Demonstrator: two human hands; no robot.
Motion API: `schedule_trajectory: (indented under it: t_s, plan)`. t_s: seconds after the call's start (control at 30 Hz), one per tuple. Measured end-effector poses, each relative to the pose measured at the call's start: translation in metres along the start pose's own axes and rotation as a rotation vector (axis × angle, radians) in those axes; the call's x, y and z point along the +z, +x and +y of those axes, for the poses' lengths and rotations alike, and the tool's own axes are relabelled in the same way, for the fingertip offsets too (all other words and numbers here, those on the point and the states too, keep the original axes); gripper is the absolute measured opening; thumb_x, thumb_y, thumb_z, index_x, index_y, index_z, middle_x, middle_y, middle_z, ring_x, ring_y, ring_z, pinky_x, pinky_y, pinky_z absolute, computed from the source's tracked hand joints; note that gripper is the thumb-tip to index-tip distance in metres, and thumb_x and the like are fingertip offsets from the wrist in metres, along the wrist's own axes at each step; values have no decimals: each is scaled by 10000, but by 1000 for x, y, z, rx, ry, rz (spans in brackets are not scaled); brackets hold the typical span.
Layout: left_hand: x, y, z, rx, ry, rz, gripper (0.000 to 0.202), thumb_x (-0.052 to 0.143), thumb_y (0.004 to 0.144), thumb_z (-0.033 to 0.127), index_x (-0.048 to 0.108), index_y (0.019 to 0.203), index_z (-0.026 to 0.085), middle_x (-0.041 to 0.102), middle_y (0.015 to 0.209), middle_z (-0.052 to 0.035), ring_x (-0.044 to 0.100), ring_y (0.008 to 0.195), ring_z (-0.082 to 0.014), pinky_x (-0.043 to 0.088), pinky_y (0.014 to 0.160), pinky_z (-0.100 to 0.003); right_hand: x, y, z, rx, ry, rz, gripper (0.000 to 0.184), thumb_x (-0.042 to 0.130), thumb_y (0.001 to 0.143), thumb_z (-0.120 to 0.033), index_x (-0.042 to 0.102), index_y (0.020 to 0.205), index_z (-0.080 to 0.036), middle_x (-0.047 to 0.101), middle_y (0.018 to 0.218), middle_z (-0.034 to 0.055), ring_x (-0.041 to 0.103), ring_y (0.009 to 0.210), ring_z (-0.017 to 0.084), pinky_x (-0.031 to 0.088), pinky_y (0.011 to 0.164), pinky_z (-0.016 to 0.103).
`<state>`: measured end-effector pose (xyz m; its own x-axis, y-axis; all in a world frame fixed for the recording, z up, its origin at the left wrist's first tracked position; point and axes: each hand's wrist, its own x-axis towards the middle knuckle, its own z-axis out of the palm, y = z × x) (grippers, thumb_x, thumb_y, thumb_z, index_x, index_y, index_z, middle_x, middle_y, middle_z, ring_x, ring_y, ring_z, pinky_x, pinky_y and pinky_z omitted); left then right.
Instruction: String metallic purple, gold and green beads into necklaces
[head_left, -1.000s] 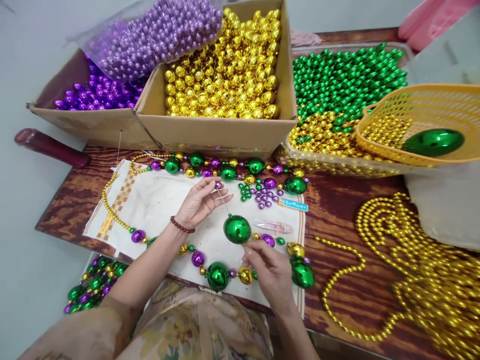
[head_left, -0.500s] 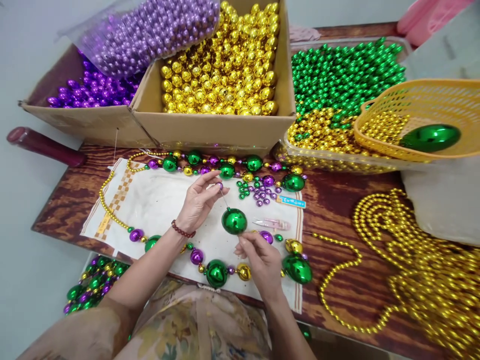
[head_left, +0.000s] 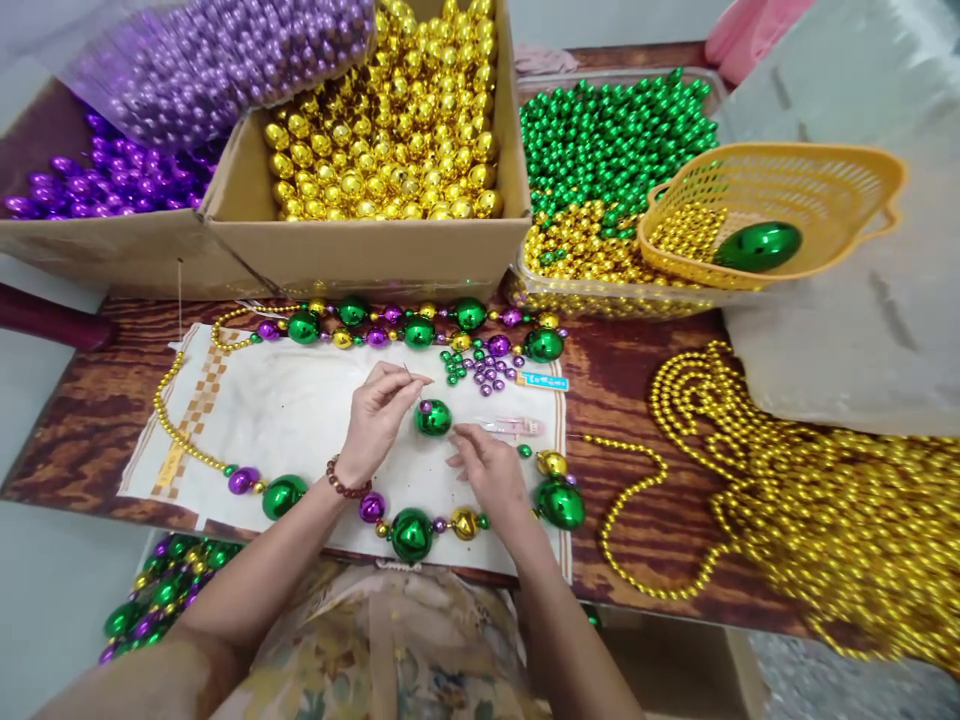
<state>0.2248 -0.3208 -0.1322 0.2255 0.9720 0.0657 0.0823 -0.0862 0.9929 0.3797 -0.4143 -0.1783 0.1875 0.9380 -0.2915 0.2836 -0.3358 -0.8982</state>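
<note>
My left hand is closed in a pinch on a thin needle, whose tip pokes up above the fingers. Just below its fingertips a large green bead hangs over the white cloth, with a small purple bead against its upper side. To the right of the green bead, my right hand has its fingers apart, the fingertips close to the bead's edge. A strand of large green, purple and gold beads runs along the cloth's near side, passing beneath both forearms.
Cardboard boxes of purple beads and gold beads stand behind the cloth. A tub of green beads and a yellow basket are at right. Loose purple beads, a pink thread snipper and gold bead strings lie nearby.
The small purple bead has gone from my left fingertips down to the green bead. My right hand has come away from under the green bead. The whole view has shifted rightward.
</note>
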Motion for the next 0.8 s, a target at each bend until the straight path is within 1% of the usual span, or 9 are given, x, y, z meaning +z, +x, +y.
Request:
schedule_trajectory:
  t_s: [0.1,0.13,0.2,0.3,0.4,0.5,0.6,0.7,0.8]
  plan:
    - [0,0,6,40,26,-22,143,661,891,289,770,846,207,602,803,-29,553,786,-138,449,719,-267,-9,4,-6,-154,-214,117,255,476,928,-268,697,1010,-172,741,952,115,728,754,229,569,660,326]
    - [0,0,9,53,31,-26,144,656,895,286,767,851,205,605,806,-30,554,780,-137,449,711,-268,-11,6,-10,-222,-234,137,250,482,937,-264,697,1030,-179,731,1032,123,724,802,232,566,707,336]
    - [1,0,14,79,44,-34,143,646,902,282,765,880,204,605,811,-31,555,774,-137,453,704,-271,-11,11,-19,-341,-184,101,249,497,954,-277,680,1105,-201,704,1136,113,712,823,216,559,739,328]
    - [2,1,22,104,73,-52,133,646,902,268,763,911,206,605,806,-27,562,767,-136,462,701,-274,-4,21,-31,-453,-80,0,213,499,964,-257,677,1076,-225,710,1070,73,686,733,176,544,709,299]
    - [0,2,29,127,97,-67,126,647,901,257,763,901,207,613,798,-25,576,773,-133,468,708,-270,1,30,-35,-521,-117,-29,187,485,965,-221,670,938,-224,712,943,49,680,814,181,511,738,286]
    - [-3,3,28,112,50,-66,163,617,923,287,756,970,216,631,823,-29,598,783,-131,493,740,-273,-1,35,-35,-488,-103,-86,168,459,980,-232,613,913,-217,696,866,22,664,691,139,486,680,258]
    - [-7,3,16,-12,-56,-88,246,572,947,343,715,1105,221,688,919,-49,644,837,-144,521,797,-294,-7,36,-35,-368,23,-103,140,415,992,-257,536,933,-222,677,784,-21,619,528,100,463,580,226]
    - [-9,1,-1,-150,-72,-256,303,613,911,343,683,1171,206,718,1108,-86,658,1040,-198,511,919,-337,-13,37,-37,-315,108,-86,117,415,993,-303,498,955,-229,640,710,-49,587,483,97,443,533,216]
    - [-7,-1,-12,-186,-24,-458,354,628,886,310,660,1221,202,657,1295,-105,599,1200,-244,460,1030,-395,-15,39,-42,-344,132,-65,128,429,988,-324,496,940,-227,567,618,-62,555,517,109,430,545,217]
